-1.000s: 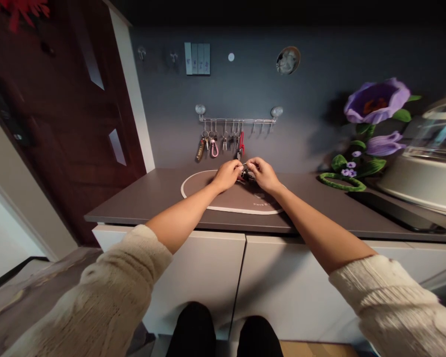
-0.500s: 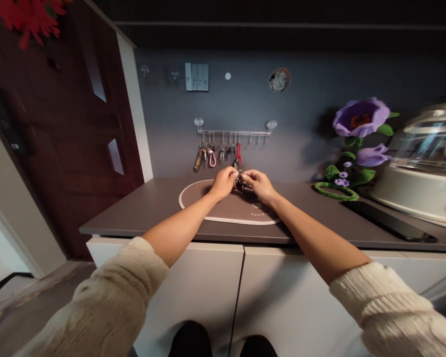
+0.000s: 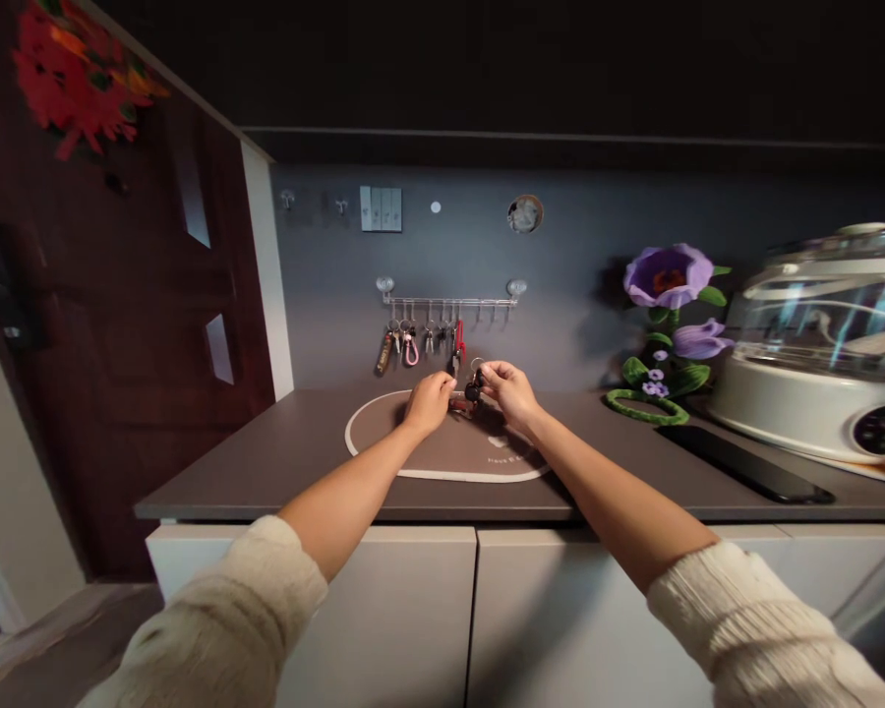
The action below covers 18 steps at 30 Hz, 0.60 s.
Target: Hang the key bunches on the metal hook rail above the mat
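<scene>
Grey wall [image 3: 324,256] rose behind the back edge of the bench [image 3: 251,442], and out over the middle, all the action! Right hand [image 3: 511,393]: thumb and forefinger pinched around a dark bunch of keys [image 3: 473,387], its metal ring [image 3: 476,364] poking up beside the fingertips, the lot hanging above the far part of the mat [image 3: 380,418], towards the bench's back edge. Left hand [image 3: 429,401] sat close by, fingers bunched; whether they gripped anything, you couldn't tell! Between the two showed a reddish-brown piece [image 3: 459,404], too small to make out. And there was the danger: so narrow a pinch looked easy to lose, and one twist of the ring might have dropped everything onto the mat. Just beyond, hanging keys [image 3: 430,339] and a red strap [image 3: 460,334] dangled from the rail [image 3: 449,302]; a careless lift could have snagged the strap, and a hard tug might have pulled the rail loose. Further right, near the bench's front edge, lay a phone [image 3: 744,464], well apart, little at risk.
</scene>
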### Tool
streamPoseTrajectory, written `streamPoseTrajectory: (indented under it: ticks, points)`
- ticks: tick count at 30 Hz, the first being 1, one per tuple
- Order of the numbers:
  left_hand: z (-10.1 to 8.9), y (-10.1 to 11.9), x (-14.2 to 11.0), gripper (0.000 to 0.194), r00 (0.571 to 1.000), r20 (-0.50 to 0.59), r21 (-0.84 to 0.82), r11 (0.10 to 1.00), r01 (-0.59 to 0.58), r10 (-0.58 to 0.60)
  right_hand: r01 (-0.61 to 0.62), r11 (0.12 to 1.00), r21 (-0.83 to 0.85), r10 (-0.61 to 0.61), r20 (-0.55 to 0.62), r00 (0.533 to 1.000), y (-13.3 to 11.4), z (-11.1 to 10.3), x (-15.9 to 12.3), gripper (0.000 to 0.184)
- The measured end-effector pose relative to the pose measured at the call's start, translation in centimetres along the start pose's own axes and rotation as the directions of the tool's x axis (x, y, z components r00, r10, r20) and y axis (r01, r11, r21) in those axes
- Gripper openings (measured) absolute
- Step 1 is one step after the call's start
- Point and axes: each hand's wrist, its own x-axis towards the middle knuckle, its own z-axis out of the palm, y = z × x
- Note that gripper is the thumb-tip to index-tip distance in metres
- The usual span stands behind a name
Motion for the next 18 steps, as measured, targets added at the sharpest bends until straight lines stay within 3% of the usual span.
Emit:
streamPoseTrajectory:
  ticks: [7, 13, 18]
  points:
    - [0.3, -0.5, -0.1, 0.023, 0.997, 0.055, 0.106, 0.994, 0.039, -0.045, -0.024, 0.996, 0.086, 0.029, -0.059, 0.998, -2.4, -0.4, 2.2, 0.021]
    - [0.5, -0.6, -0.1, 0.023, 0.995, 0.076, 0.122, 0.991, 0.061, -0.07, -0.028, 0.998, 0.058, 0.033, -0.103, 0.994, -4.1, -0.4, 5.4, 0.006]
    - [0.5, -0.6, -0.1, 0.023, 0.993, 0.081, 0.113, 0.991, 0.079, -0.088, -0.04, 0.999, 0.001, 0.039, -0.129, 0.991, -4.5, 0.2, 7.7, 0.009]
